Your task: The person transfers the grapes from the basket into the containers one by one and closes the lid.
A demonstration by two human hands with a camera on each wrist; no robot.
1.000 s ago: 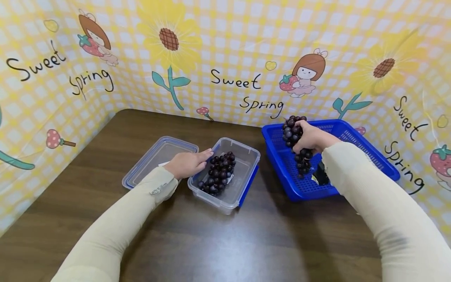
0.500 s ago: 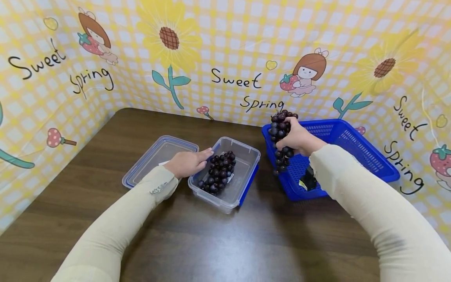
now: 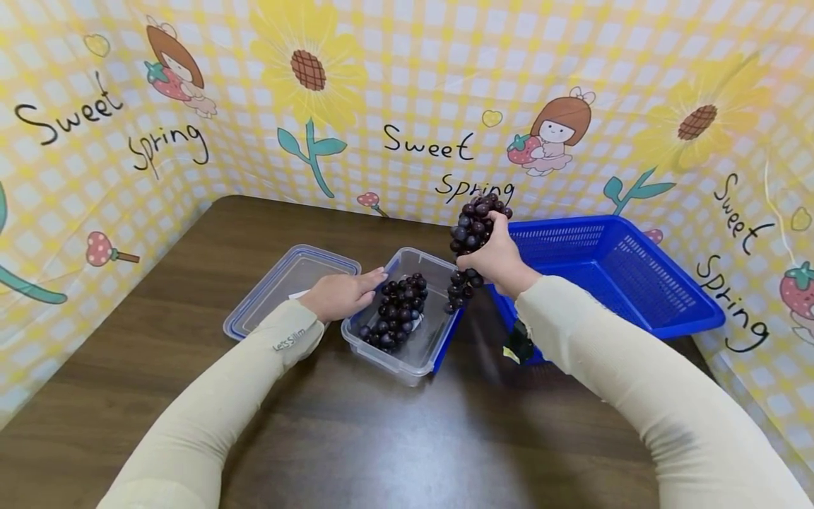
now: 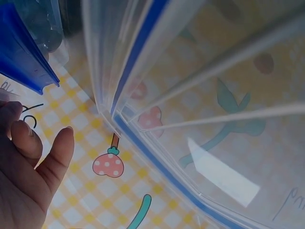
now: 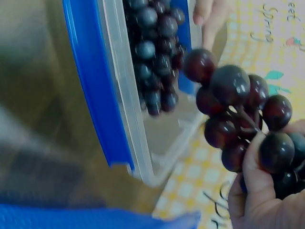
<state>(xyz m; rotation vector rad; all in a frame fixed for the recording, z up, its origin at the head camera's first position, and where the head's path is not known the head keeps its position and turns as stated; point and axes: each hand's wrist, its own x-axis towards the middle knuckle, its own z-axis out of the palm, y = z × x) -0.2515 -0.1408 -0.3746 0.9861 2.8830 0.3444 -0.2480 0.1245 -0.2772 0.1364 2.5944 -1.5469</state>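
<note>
My right hand grips a bunch of dark purple grapes, held up between the blue basket and the clear plastic container. Its lower end hangs by the container's right rim. The right wrist view shows my thumb and fingers around these grapes. Inside the container, towards its left side, lies another bunch of dark grapes. My left hand rests on the container's left rim with fingers extended; the left wrist view shows this hand with fingers loosely straight.
A clear lid with a blue seal lies left of the container, partly behind my left hand. The blue perforated basket stands at the right. A small black object shows below my right sleeve. Patterned cloth walls the brown table.
My right hand has carried its grape bunch left, out from over the blue basket to near the container's right rim. My left hand and the grapes in the container have stayed put.
</note>
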